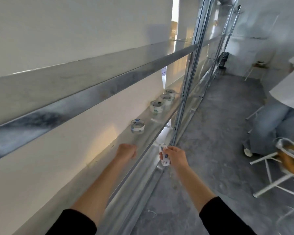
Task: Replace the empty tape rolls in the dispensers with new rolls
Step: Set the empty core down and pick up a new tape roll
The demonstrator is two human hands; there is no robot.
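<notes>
A clear tape roll with blue print [137, 126] lies flat on the metal shelf [153, 122], just beyond my hands. Farther along stand three white tape rolls in a row [162, 101]. My left hand [126, 151] hovers over the shelf short of the clear roll, its fingers curled into a fist with nothing visible in it. My right hand [176, 156] is at the shelf's front edge and pinches a crumpled white wrapper with blue print [164, 155]. No dispenser is in view.
A second metal shelf [92, 72] runs above at head height. Metal uprights [188, 92] stand to the right of the rolls. A person in jeans sits at the right [275, 126] beside white-legged chairs [278, 167] on the concrete floor.
</notes>
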